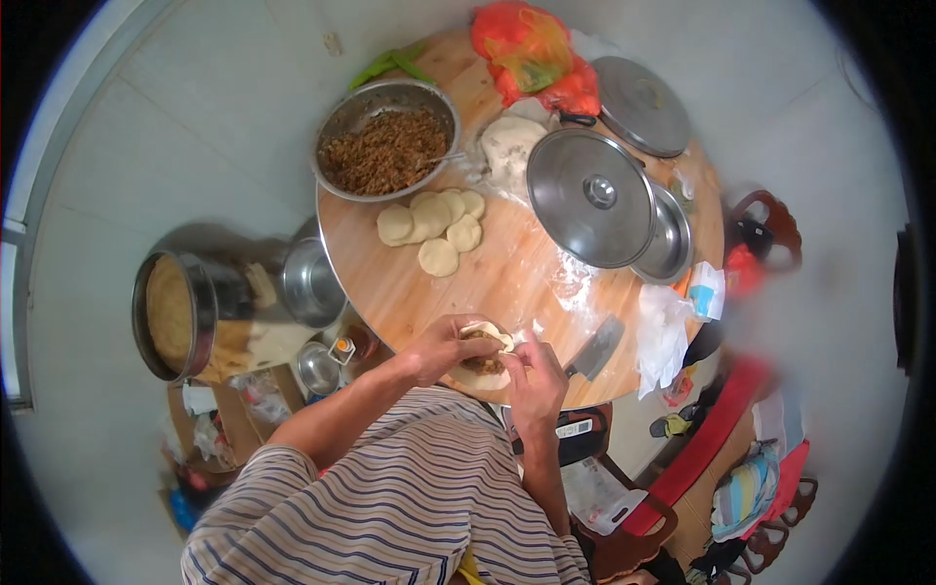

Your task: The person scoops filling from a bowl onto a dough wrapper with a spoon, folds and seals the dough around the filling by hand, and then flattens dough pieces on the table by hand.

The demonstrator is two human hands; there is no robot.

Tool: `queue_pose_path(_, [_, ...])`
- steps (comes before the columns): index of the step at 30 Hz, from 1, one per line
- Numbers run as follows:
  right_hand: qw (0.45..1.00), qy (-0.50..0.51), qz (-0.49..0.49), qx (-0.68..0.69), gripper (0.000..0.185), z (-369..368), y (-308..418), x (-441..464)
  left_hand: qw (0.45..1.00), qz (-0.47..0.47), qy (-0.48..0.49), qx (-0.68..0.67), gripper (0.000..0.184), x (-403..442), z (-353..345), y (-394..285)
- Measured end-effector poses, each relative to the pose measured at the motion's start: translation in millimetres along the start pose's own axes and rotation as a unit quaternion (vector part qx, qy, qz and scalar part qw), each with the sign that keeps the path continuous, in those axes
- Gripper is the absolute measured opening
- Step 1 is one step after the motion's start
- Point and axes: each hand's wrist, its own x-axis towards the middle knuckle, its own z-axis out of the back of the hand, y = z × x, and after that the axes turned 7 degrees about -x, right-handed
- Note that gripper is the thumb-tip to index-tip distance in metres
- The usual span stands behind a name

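Between my hands, near the table's front edge, is a round dough wrapper with brown filling showing in its middle. My left hand grips the wrapper's left side, with its thumb over the filling. On the right, my right hand pinches the wrapper's edge, where the dough is gathered into folds. Several flat dough rounds lie farther back on the table. Behind them stands a metal bowl of brown minced filling with a utensil handle sticking out.
A cleaver lies right of my hands on the floured wooden table. A metal lid overlaps a steel basin. Farther back are a dough lump and a red plastic bag. A white plastic bag hangs over the right edge.
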Motion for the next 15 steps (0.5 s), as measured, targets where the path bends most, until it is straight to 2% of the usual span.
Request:
queue_pose_path(1, [0.998,0.008,0.052,-0.043,0.024,1.6,1.6,1.0,1.0,0.003,0.02,0.008,0.024,-0.4,1.2,-0.1])
queue_pose_path(5, [0.997,-0.032,0.072,-0.01,0.021,-3.4,-3.9,-3.3,0.999,-0.002,0.029,0.028,0.032,-7.2,-0.7,-7.1])
queue_pose_path(7, [0.994,-0.071,0.074,-0.028,0.018,-4.4,-3.7,-6.1,0.987,0.038,0.029,-0.152,0.04,-10.4,-0.8,-9.3])
queue_pose_path(10, [0.995,-0.095,0.039,-0.009,0.019,-6.7,2.3,-9.3,0.972,0.056,0.034,-0.227,0.041,-10.6,4.3,-5.3])
queue_pose_path(15, [0.997,-0.066,0.04,-0.017,0.019,-11.6,0.1,-8.2,0.971,0.034,-0.017,-0.235,0.036,-9.8,1.2,6.0])
